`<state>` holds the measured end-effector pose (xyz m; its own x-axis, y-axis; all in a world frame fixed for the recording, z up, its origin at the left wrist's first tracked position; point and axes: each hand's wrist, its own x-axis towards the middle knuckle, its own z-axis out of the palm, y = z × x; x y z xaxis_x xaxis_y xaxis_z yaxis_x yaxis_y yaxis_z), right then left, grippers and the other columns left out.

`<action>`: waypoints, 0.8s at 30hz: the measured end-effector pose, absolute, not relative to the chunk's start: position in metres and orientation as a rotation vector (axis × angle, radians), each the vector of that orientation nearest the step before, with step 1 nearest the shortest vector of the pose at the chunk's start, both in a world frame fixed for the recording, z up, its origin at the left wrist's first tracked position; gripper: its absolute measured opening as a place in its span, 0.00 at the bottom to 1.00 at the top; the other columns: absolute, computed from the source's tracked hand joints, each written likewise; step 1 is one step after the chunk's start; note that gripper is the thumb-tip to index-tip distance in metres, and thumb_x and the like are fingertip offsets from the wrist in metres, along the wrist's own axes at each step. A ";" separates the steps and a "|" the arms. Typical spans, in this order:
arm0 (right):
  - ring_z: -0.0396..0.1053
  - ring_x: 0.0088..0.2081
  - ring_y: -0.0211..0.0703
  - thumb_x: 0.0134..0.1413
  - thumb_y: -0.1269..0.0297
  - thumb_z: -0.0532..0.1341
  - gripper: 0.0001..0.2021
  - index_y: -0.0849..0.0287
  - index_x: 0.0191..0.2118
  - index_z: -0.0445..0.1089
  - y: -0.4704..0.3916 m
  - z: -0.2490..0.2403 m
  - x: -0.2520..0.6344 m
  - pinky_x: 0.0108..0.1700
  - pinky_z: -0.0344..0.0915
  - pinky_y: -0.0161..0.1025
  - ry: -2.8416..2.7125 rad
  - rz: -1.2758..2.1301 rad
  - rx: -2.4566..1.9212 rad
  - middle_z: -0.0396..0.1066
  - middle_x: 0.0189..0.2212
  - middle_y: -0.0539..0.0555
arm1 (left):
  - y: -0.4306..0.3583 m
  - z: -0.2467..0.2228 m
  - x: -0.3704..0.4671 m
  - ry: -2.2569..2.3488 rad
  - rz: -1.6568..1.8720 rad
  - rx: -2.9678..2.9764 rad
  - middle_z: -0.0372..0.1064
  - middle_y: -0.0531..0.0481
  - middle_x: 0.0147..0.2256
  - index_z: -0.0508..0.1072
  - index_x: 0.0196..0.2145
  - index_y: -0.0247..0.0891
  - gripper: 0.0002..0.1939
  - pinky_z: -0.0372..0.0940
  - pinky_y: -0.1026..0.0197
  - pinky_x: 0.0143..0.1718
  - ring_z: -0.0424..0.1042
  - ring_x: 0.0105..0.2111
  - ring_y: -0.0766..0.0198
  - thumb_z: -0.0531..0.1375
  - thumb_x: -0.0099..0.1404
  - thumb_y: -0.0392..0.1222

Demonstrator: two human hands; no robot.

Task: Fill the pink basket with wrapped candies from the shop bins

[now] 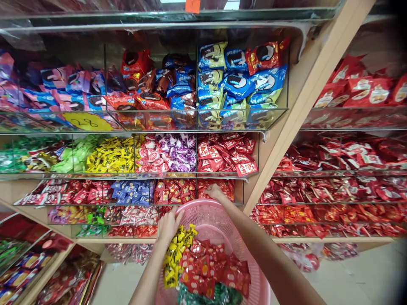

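My left hand [169, 226] is closed on the left rim of a pink plastic basket [195, 207], thumb at the edge. Yellow-wrapped candies [173, 258] lie along the basket's left side, red-wrapped candies [206, 267] fill the middle, and dark green ones [219, 294] show at the bottom. Past the far rim, my right hand [216, 192] reaches into a clear shelf bin of red-wrapped candies [227, 188]. Its fingers are curled among the packets; what they hold, if anything, is hidden.
Clear-fronted bins rise in tiers, with yellow candies [114, 154], blue candies [133, 192] and chocolate-pie packets [238, 84] above. A yellow price tag [87, 121] reads 28. A slanted wooden divider [305, 106] separates the right-hand shelves. Pale floor [117, 281] shows below.
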<state>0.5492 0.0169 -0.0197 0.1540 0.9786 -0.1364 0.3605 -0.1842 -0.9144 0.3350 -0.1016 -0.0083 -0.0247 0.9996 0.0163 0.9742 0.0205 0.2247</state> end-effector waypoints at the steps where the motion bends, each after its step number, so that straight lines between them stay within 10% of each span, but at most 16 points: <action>1: 0.62 0.21 0.34 0.28 0.73 0.64 0.13 0.59 0.10 0.57 0.017 -0.022 0.548 0.25 0.53 0.31 -1.285 1.053 -1.670 0.56 0.09 0.44 | -0.102 -0.007 0.335 2.135 0.256 2.081 0.72 0.43 0.36 0.65 0.48 0.42 0.26 0.59 0.61 0.34 0.71 0.37 0.55 0.41 0.63 0.59; 10: 0.61 0.15 0.31 0.41 0.65 0.63 0.10 0.58 0.25 0.59 0.002 -0.010 0.562 0.16 0.55 0.27 -0.947 1.284 -1.364 0.61 0.15 0.43 | -0.101 -0.007 0.335 2.143 0.230 2.092 0.72 0.42 0.36 0.64 0.49 0.43 0.25 0.59 0.61 0.35 0.72 0.36 0.55 0.41 0.64 0.58; 24: 0.72 0.35 0.42 0.44 0.61 0.63 0.11 0.56 0.32 0.60 -0.072 0.018 0.578 0.38 0.68 0.38 -0.480 1.674 -0.757 0.68 0.28 0.49 | -0.100 -0.009 0.335 2.166 0.212 2.110 0.73 0.42 0.35 0.64 0.49 0.43 0.25 0.59 0.61 0.35 0.72 0.36 0.55 0.42 0.63 0.58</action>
